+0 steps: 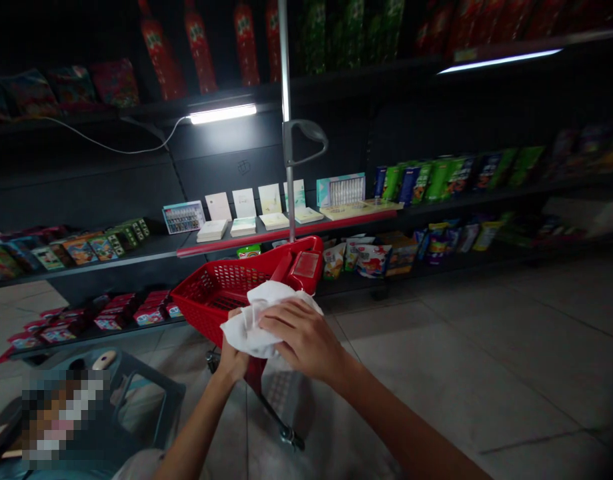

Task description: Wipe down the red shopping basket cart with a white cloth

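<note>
A crumpled white cloth [266, 317] is bunched between my two hands, in front of the near side of a small red shopping cart [201, 327]. My right hand [303, 337] lies over the cloth from the right, its fingers bent and pressed into the folds. From the left, my left hand [233, 353] grips the cloth's lower edge; most of its fingers are hidden beneath the fabric. The cloth covers part of the cart's near end, and I cannot tell whether it touches the cart. A metal pole [285, 87] with a grey loop handle [311, 137] rises behind the cart.
Beyond the cart, dark shelves hold booklets [243, 227], snack bags [373, 259], boxes [81, 248] and red bottles [201, 50]. A lit tube lamp [223, 113] hangs under the upper shelf. At lower left stands a blue-grey plastic stool [173, 393] with items on top. The floor [436, 373] is tiled.
</note>
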### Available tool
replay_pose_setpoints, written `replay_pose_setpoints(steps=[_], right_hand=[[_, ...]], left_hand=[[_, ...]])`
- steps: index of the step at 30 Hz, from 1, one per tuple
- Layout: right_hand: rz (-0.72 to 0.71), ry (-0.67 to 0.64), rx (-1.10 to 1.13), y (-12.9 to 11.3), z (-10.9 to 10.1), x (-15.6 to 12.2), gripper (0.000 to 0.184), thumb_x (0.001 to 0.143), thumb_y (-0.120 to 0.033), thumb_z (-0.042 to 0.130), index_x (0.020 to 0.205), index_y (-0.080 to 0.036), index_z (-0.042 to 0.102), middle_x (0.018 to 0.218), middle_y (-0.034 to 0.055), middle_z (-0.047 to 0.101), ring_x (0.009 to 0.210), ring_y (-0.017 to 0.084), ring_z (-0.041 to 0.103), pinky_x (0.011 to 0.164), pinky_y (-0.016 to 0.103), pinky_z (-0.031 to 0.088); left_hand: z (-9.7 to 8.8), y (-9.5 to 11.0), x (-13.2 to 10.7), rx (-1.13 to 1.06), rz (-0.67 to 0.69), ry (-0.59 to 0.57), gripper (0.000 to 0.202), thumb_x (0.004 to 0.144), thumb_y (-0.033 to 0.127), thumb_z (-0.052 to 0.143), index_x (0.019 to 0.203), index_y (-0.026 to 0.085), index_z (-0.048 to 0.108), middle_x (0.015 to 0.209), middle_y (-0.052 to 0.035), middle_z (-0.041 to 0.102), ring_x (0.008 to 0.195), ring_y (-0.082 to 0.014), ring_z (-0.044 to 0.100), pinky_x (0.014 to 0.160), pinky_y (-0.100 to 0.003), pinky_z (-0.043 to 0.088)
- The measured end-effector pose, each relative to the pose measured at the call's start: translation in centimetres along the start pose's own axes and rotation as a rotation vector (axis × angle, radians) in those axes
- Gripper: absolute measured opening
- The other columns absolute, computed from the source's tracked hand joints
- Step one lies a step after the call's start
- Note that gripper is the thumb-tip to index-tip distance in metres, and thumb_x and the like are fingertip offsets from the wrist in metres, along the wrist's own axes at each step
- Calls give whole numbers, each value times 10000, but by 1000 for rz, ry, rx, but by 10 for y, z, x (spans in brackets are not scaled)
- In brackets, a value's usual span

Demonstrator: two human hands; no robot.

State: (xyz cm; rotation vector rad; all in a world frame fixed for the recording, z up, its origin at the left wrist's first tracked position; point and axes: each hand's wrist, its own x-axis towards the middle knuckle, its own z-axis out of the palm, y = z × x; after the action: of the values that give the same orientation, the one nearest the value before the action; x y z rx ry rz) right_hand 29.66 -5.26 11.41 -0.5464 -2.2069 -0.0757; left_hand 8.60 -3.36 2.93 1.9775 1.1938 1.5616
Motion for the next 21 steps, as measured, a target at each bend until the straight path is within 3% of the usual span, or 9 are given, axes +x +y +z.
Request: replay_pose_setpoints(steps=[3,6,9,14,17,21], right_hand=[[-47,16,90,12,-7,-7,327,894,-147,540,1180,-244,667,1184,56,722,1128,217,635,1111,448,435],[-37,41,156,24,-11,-12,375,887,-143,502,1211,-246,659,1190,55,718,1136,212,637,1146,453,418],[-2,77,180,35,-12,-14,370,904,-147,488,1222,-237,656,1181,67,719,1141,222,635,1145,461,427],[-25,116,160,49,-8,-12,376,911,-117,491,1232,-245,640,1237,61,707,1206,217,616,1173,475,403],[7,152,146,58,-6,-11,398,906,-88,492,1245,-240,633,1270,66,693,1238,212,603,1181,473,394],[92,199,117,72,-9,-13,398,912,-61,485,1230,-240,645,1272,61,690,1240,206,601,1171,450,407]], left_hand=[[-5,6,4,26,-67,12,425,880,596,506,993,209,641,917,-84,656,869,-254,617,803,-420,539],[-7,12,4,94,-19,53,422,898,587,459,891,222,670,873,-68,656,860,-244,589,794,-393,493],[-9,15,3,98,54,149,416,910,550,431,890,227,693,876,-59,678,885,-246,582,808,-388,457],[-18,17,2,108,3,334,394,944,386,396,683,214,637,727,-40,644,766,-215,567,777,-382,423],[-30,15,1,96,-7,389,419,942,365,385,599,218,575,643,-30,593,690,-202,540,748,-380,420],[-56,6,-3,26,9,362,419,935,333,417,554,213,542,602,-27,556,648,-188,518,720,-367,418]])
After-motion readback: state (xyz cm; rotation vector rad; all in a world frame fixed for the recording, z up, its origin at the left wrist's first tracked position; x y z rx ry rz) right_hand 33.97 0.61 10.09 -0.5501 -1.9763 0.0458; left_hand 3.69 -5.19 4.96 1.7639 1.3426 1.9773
